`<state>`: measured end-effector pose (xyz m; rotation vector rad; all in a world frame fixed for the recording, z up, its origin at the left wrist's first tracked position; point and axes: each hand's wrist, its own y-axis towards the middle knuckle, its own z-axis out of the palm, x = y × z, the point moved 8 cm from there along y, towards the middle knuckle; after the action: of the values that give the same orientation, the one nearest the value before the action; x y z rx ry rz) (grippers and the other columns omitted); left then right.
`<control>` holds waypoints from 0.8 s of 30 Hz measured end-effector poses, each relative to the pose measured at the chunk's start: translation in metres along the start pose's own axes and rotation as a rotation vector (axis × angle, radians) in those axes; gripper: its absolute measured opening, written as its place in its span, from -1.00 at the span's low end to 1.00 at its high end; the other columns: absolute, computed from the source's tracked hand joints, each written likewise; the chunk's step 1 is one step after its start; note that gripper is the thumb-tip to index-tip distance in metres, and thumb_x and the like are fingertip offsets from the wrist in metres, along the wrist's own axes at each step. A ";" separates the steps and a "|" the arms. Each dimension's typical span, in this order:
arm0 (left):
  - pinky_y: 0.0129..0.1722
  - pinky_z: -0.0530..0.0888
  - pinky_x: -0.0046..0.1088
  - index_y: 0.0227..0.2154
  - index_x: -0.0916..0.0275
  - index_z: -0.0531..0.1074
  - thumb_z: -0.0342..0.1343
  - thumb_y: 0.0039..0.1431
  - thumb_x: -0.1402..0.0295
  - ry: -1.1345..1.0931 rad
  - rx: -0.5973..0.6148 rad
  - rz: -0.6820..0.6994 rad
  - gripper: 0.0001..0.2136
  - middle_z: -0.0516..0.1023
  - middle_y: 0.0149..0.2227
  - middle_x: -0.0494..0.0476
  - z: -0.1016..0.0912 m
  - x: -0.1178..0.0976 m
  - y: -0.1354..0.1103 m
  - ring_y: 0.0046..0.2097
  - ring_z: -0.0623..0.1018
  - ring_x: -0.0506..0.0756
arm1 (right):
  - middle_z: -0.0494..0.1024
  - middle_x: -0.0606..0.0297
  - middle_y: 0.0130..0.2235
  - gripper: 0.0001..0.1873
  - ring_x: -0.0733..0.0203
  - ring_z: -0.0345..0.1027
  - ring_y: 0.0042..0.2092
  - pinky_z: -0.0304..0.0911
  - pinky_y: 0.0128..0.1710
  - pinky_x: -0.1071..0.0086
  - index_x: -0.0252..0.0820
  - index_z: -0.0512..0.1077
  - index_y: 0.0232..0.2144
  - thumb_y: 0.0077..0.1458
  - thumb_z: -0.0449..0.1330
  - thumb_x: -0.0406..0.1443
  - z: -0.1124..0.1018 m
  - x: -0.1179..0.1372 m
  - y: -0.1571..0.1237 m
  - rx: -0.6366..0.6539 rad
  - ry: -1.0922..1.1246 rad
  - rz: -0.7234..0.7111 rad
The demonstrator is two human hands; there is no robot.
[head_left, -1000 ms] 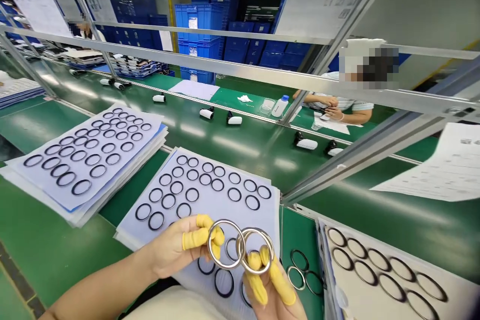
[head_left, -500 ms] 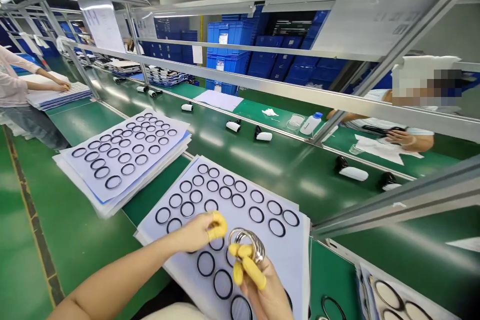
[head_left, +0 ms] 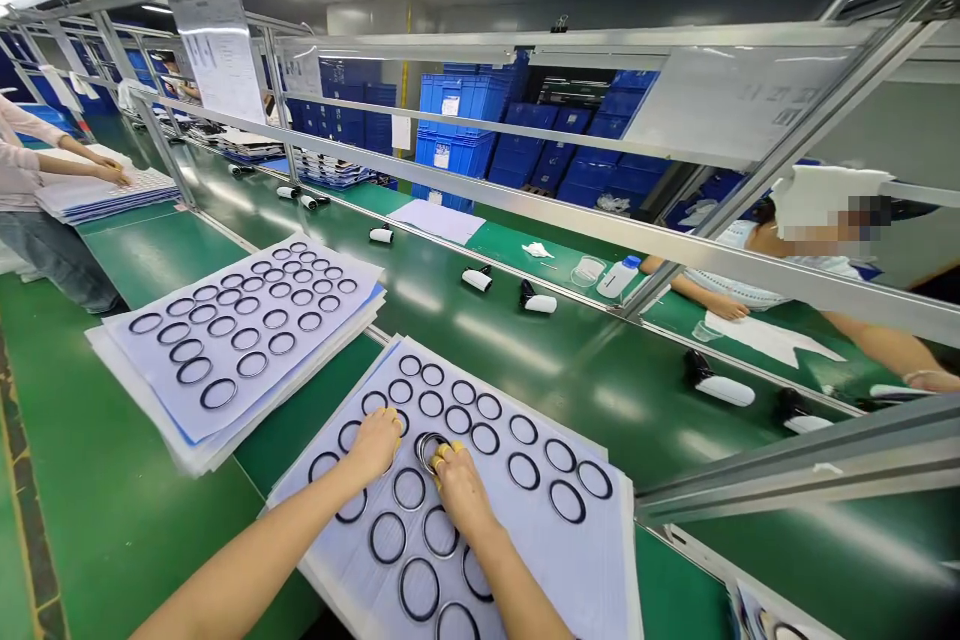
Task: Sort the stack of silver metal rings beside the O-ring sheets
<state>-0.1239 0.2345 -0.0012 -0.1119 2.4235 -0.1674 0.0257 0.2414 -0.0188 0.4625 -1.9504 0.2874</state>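
Observation:
Rows of black-rimmed rings (head_left: 419, 589) lie on the white sheets (head_left: 555, 560) in front of me. My left hand (head_left: 375, 446) is low over the left part of the top sheet, its yellow-covered fingertips pinched together at a ring that they partly hide. Beside it, my right hand (head_left: 463, 492) grips a small bundle of silver metal rings (head_left: 426, 452), held close to the sheet. Yellow finger covers show on that hand too. The rings under both forearms are partly hidden.
Another stack of sheets with rings (head_left: 217, 393) lies to the left. Beyond a metal frame (head_left: 525, 200), white-and-black handheld parts (head_left: 721, 388) lie on the green belt. One co-worker sits across at the right; another stands far left. More ring sheets (head_left: 772, 620) are at bottom right.
Both hands have gone down and forward to the sheet, the left one moving leftward. The right hand has carried the silver rings from raised to near the sheet. My view has tilted up slightly.

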 end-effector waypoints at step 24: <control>-0.34 0.39 -0.54 -0.35 0.28 0.54 0.27 0.08 0.27 -1.460 0.499 -0.054 -0.83 0.44 -0.37 0.11 -0.042 -0.139 -0.124 -0.38 0.40 -0.03 | 0.44 0.39 -0.58 -0.77 0.39 0.15 -0.57 0.06 -0.54 0.47 -0.15 0.52 -0.50 -0.10 0.40 -0.13 -0.062 0.093 -0.153 -0.276 1.430 0.205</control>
<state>-0.0420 0.1334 0.1390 -0.0380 0.8878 -0.4950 0.1102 0.1119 0.0900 -0.1587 -0.5996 0.3314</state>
